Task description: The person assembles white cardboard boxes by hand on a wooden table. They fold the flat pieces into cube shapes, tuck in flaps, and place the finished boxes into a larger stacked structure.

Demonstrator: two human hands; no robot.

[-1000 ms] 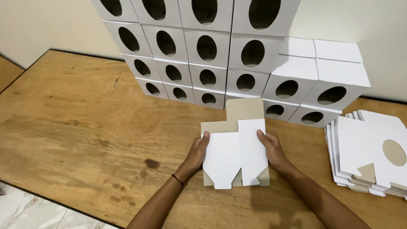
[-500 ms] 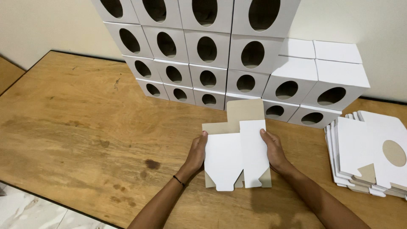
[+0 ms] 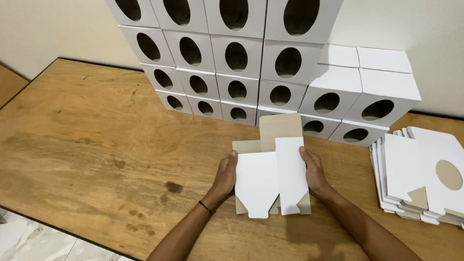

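A flat white cardboard box blank (image 3: 270, 176) with brown inner flaps lies on the wooden table (image 3: 96, 145) in front of me. My left hand (image 3: 224, 175) grips its left edge, thumb on top. My right hand (image 3: 313, 171) grips its right edge the same way. The blank's white panels are folded over toward the middle, and a brown flap sticks out at the far end.
Several assembled white boxes with oval holes (image 3: 237, 53) are stacked against the wall at the back. A pile of flat white blanks (image 3: 420, 174) lies at the right on the table. The table's near left edge (image 3: 58, 227) borders a pale tiled floor.
Both hands and the blank have stayed almost in place; the blank's panels sit slightly flatter and closer together than a second ago.
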